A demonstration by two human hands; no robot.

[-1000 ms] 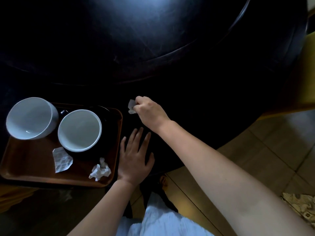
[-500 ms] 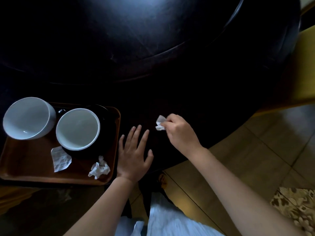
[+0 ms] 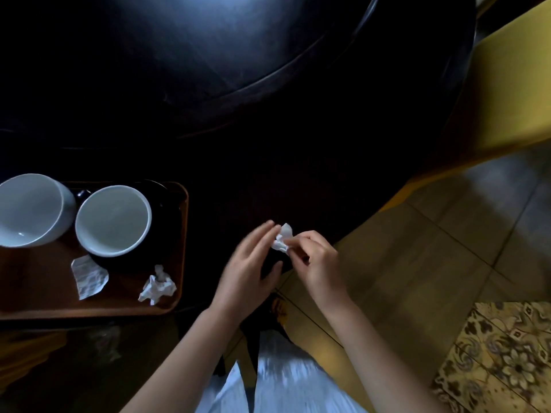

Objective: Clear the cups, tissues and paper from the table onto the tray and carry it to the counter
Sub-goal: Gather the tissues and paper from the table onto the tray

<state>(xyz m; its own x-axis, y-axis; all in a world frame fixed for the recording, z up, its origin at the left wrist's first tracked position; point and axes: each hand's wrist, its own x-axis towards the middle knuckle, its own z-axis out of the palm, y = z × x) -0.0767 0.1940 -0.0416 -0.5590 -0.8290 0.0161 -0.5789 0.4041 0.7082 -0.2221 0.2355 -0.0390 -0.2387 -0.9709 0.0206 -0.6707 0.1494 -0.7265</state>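
Note:
A brown tray (image 3: 176,251) lies at the near left edge of the dark round table (image 3: 268,99). On it stand two white cups (image 3: 29,210) (image 3: 113,220), a scrap of printed paper (image 3: 88,277) and a crumpled tissue (image 3: 158,286). Over the table's near edge my right hand (image 3: 316,260) pinches a small crumpled white tissue (image 3: 283,241). My left hand (image 3: 249,269) is lifted beside it with fingers apart, fingertips at the tissue.
A yellow chair (image 3: 507,84) stands at the table's right side. Tiled floor (image 3: 432,248) lies below it, with a patterned mat (image 3: 507,362) at lower right. My white clothing (image 3: 283,383) shows at the bottom.
My right hand has carried the small tissue from beside the tray's corner rightward and toward me. My left hand has lifted off the table and met it.

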